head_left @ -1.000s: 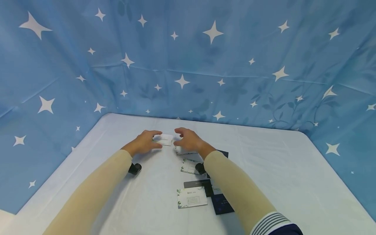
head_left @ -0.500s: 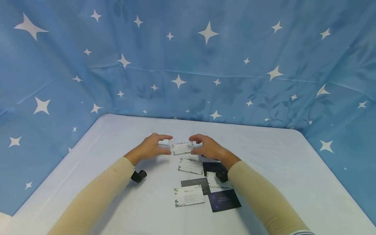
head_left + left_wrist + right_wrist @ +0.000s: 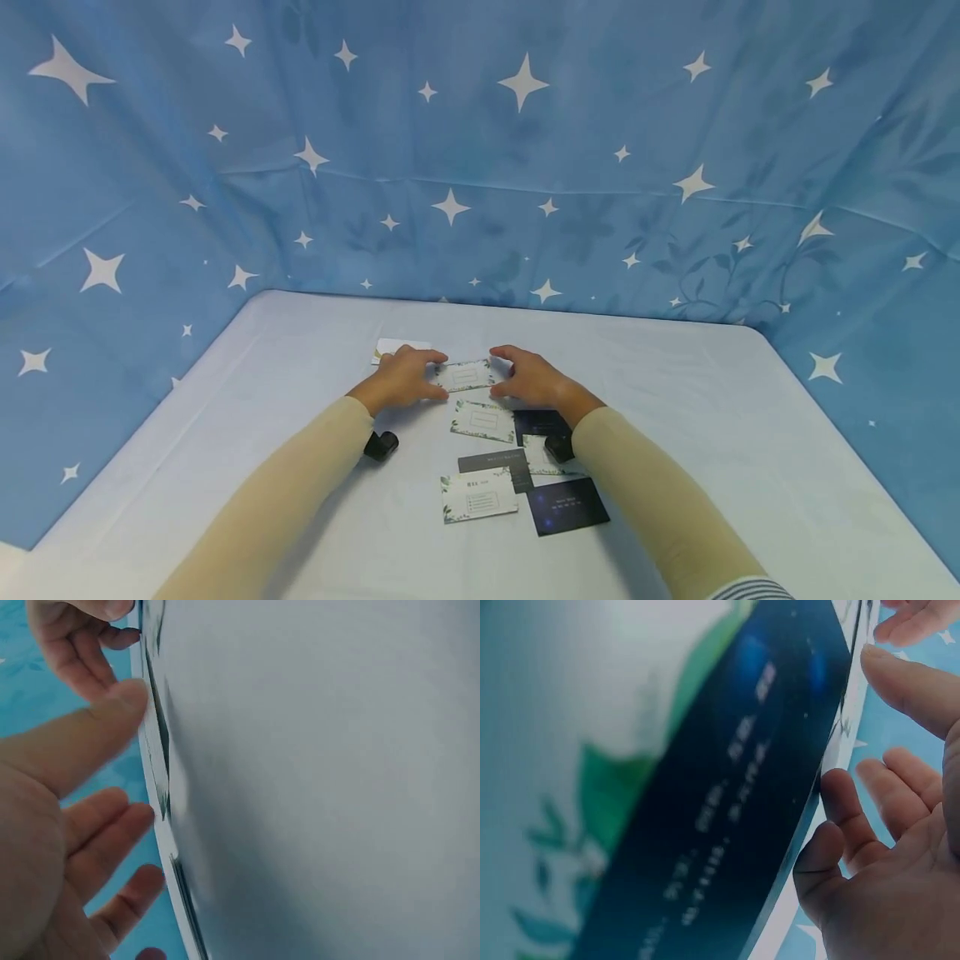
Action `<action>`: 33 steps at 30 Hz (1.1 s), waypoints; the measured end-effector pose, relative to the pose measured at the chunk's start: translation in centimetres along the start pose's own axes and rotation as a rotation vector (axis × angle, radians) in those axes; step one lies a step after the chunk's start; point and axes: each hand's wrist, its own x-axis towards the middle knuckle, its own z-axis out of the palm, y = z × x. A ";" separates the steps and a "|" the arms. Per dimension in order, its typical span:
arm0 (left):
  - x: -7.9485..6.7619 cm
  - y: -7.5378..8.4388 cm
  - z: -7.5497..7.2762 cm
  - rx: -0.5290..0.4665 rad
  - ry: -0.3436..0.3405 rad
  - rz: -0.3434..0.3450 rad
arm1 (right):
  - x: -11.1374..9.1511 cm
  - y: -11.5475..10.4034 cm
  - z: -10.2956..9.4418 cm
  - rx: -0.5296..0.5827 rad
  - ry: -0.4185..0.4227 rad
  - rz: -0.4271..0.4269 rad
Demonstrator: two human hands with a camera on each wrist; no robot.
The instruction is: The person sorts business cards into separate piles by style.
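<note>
A white card with a green leaf border (image 3: 465,376) lies toward the back of the table, between the two hands. My left hand (image 3: 405,377) is at its left end, thumb and fingers spread apart. Facing it, my right hand (image 3: 528,377) is at the card's right end, thumb and fingers likewise apart. In the left wrist view the left hand (image 3: 82,802) has loose, separated fingers beside cards seen edge-on. The right wrist view shows the right hand (image 3: 892,825) with its fingers loosely bent. Behind the left hand, a white card with a yellow mark (image 3: 401,344) is partly hidden.
Nearer the body lie another leaf-bordered card (image 3: 482,421), a dark card (image 3: 536,422), a grey card (image 3: 491,461), a white card with printed text (image 3: 478,495) and a dark blue card (image 3: 567,506). A blue star-patterned curtain (image 3: 480,150) hangs behind the white table (image 3: 675,400).
My left hand has moved right, from the white card at the back to the leaf-bordered card. My right hand has shifted right, uncovering that card and several others.
</note>
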 end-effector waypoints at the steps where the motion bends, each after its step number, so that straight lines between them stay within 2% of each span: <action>1: 0.1 0.0 0.1 0.012 -0.002 -0.005 | 0.1 0.0 0.0 -0.006 -0.001 0.007; 7: 0.8 -0.2 0.4 0.013 -0.015 -0.029 | 0.6 -0.4 0.1 -0.031 -0.013 0.026; 17: 1.2 -0.2 0.8 -0.082 -0.014 -0.055 | 0.8 -0.4 0.4 -0.059 -0.015 0.018; 25: 1.9 -0.7 -0.6 -0.151 -0.027 -0.076 | 1.2 -1.5 -0.2 -0.152 0.021 -0.020; 33: 3.7 -1.0 -1.4 -0.081 -0.040 -0.066 | 2.5 -1.8 0.2 -0.104 0.073 0.063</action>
